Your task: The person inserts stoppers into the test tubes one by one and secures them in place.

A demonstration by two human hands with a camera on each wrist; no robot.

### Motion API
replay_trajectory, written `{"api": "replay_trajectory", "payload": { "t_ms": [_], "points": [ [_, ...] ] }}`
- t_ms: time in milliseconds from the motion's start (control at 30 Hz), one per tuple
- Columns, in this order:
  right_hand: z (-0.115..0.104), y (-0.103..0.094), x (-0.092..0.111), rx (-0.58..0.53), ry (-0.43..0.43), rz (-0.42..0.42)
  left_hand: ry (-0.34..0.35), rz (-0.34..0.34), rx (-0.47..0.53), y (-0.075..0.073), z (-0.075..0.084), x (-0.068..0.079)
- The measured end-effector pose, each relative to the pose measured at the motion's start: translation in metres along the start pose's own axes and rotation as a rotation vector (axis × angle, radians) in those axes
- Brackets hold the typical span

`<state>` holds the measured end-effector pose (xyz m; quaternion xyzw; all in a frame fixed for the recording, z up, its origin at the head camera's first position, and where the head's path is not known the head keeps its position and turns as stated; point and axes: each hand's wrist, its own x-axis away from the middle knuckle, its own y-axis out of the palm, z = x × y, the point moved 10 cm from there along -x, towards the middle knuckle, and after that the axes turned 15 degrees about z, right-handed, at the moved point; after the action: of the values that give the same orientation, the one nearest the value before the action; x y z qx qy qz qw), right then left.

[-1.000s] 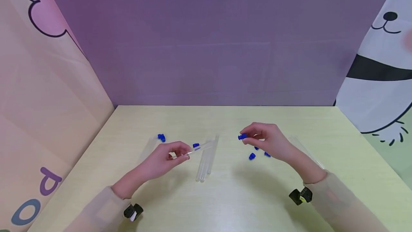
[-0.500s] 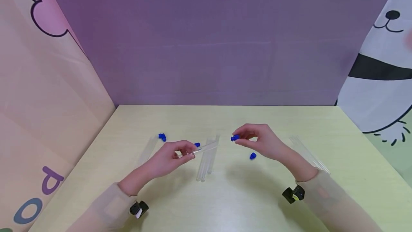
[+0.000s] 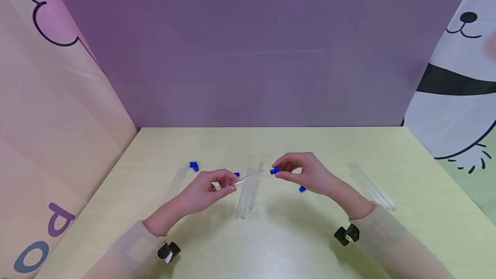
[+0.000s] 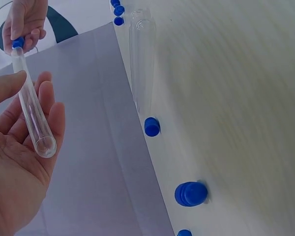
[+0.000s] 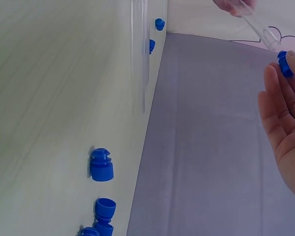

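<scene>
My left hand (image 3: 209,188) pinches a clear test tube (image 4: 33,105) between thumb and fingers, its far end pointing toward my right hand. In the right wrist view that end shows an open mouth. My right hand (image 3: 304,172) pinches a blue stopper (image 5: 284,64) by thumb and fingertips. The stopper sits just off the tube's mouth in the head view, with a small gap; in the wrist views the two nearly meet. Both hands are raised above the table. Under the held tube lie several clear test tubes (image 3: 244,201) side by side.
More test tubes (image 3: 372,186) lie at the right, partly behind my right forearm, and others (image 3: 176,183) at the left. Loose blue stoppers (image 3: 194,165) lie about the table (image 3: 252,253), one stopper (image 3: 302,189) below my right hand. A purple cloth wall (image 3: 248,55) rises behind the table.
My right hand has moved left with the blue stopper, closing most of the distance to the test tube. My left hand has shifted slightly right and holds the tube much as before.
</scene>
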<state>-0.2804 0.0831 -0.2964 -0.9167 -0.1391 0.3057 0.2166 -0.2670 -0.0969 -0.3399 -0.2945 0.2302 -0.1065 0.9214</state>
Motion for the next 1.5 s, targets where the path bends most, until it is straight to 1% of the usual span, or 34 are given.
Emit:
{"api": "replay_trajectory", "payload": {
  "t_ms": [300,567,700,833,933,1067,1133,1333,1500],
  "points": [
    [-0.001,0.006,0.0,-0.04,-0.022,0.002,-0.006,-0.008,0.0,0.003,0.002,0.0],
    [-0.005,0.011,0.0,-0.036,-0.021,-0.02,0.02,-0.018,0.012,0.006,0.007,-0.001],
    [-0.004,0.013,0.0,-0.046,-0.009,-0.032,0.024,-0.007,0.016,0.005,0.009,-0.002],
    [-0.002,0.015,0.001,-0.077,0.046,-0.043,0.015,0.012,0.041,-0.001,0.026,0.0],
    [0.001,0.015,0.002,-0.095,0.102,-0.037,-0.01,0.022,0.083,-0.004,0.038,0.002],
    [0.007,0.014,0.004,-0.158,0.145,-0.029,-0.022,0.038,0.13,-0.001,0.037,0.004],
    [0.007,0.014,0.004,-0.2,0.15,-0.031,-0.007,0.045,0.141,0.0,0.035,0.004],
    [0.005,0.012,0.006,-0.287,0.146,-0.033,0.025,0.046,0.16,0.006,0.022,0.002],
    [0.005,0.013,0.007,-0.356,0.172,-0.058,0.091,0.053,0.187,0.007,0.025,0.002]
  ]
}}
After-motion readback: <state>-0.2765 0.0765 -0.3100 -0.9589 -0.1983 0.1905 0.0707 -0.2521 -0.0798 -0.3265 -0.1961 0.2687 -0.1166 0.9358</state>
